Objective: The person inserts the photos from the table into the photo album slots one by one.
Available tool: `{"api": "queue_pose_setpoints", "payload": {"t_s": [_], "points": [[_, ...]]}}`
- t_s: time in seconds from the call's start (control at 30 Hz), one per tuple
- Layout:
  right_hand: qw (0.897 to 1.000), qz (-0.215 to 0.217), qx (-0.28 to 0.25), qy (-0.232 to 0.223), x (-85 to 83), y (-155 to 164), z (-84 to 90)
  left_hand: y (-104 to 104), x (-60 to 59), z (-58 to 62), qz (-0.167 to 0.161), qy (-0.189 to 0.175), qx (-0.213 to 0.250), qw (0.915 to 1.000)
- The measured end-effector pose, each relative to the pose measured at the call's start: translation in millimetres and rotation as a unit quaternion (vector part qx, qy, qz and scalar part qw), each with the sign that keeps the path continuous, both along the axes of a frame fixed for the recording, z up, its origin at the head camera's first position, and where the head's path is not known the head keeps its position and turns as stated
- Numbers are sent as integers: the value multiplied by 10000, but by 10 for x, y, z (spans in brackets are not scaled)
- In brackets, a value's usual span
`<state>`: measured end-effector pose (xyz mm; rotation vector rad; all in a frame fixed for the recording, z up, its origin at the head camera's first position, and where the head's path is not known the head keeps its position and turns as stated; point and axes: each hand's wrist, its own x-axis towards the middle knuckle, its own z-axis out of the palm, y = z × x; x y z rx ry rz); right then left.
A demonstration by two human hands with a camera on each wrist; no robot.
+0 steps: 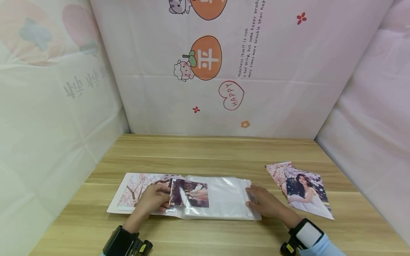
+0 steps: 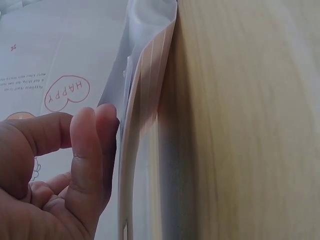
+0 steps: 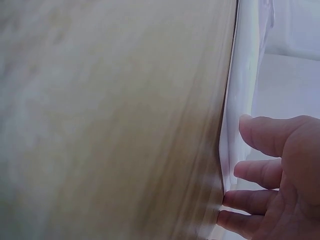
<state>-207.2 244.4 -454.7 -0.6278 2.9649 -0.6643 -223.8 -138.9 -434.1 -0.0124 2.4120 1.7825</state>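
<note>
A photo album lies spread on the table, with clear plastic sleeves on its right side. On its left side is a blossom picture, partly covered by my left hand. Between thumb and index finger, the left hand pinches the left edge of a photo, which lies over the sleeve page and seems partly inside it. At the album's right edge, my right hand touches the pages. In the right wrist view, the fingers of that hand extend against the page edges.
Two loose photos lie overlapped to the right: a portrait of a person in white and a pink blossom photo partly under it. The wooden table is enclosed by printed white cloth at the back and sides.
</note>
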Motion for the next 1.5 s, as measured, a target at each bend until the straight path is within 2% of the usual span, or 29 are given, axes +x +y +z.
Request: {"api": "queue_pose_setpoints", "payload": {"t_s": [0.5,0.87,1.13,1.5], "points": [[10000,-9,-7,-56,-3,23,-33,106,-19,-56,-360,49,14,9993],[10000,12,-18,-16,-7,19,-40,205,-39,-81,-612,273,13,9978],[10000,-15,3,22,-26,19,-60,288,-47,-112,-785,334,220,9961],[9999,-155,5,-45,-7,10,-41,377,-59,-93,-800,237,98,9965]]}}
